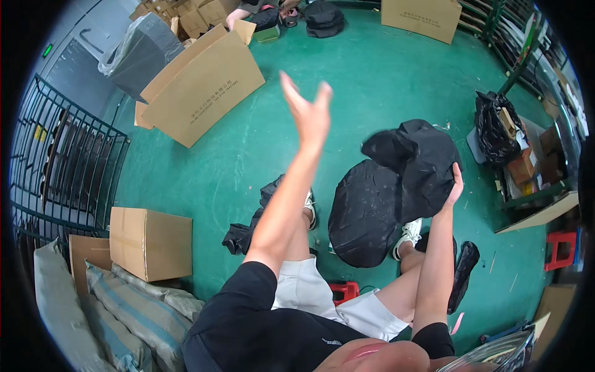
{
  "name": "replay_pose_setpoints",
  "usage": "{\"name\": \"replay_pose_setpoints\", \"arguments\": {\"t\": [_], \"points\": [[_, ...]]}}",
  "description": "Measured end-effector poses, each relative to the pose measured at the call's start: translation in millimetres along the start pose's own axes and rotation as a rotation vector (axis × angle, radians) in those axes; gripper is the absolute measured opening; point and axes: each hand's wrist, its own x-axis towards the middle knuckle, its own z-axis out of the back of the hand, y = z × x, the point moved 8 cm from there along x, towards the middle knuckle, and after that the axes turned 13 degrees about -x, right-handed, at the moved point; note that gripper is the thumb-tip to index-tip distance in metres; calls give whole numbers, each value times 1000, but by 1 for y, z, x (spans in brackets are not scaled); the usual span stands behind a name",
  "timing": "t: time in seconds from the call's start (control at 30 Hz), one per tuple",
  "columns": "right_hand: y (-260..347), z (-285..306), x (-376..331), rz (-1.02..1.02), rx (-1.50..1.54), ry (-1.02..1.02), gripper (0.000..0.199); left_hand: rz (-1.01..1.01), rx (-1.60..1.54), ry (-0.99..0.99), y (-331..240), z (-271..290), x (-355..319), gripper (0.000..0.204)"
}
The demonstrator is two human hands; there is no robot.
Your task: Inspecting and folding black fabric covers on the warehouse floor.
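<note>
My left hand [308, 118] is raised in front of me over the floor, fingers spread, with nothing in it. My right hand [455, 186] grips the right edge of a soft, wrinkled black bag-like piece [431, 161] held up in front of my right leg. Against its left side is a flat, rounded black piece [364, 214]; I cannot tell whether the two are joined. More crumpled black pieces [238, 239] lie by my left foot. Another black piece [463, 276] is beside my right leg.
An open cardboard box [204, 93] stands at far left, a closed carton [152, 242] nearer. Woven sacks [130, 304] lie at lower left. A metal rack [74, 161] borders the left. Beyond, another person's hand [235, 17] is near black bags [324, 18]. A red stool [559, 251] is right.
</note>
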Motion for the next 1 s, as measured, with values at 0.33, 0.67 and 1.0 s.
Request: {"name": "replay_pose_setpoints", "arguments": {"t": [0.33, 0.67, 1.0], "points": [[16, -10, -21, 119, -274, -528, 47, -831, 421, 656, -198, -134, -27, 76], [15, -30, -32, -16, 20, -113, 49, -377, 215, 1348, -42, -77, -311, 27], [-57, -31, -33, -236, 219, 79, 61, 124, 114, 1900, 167, -17, -307, 44]]}}
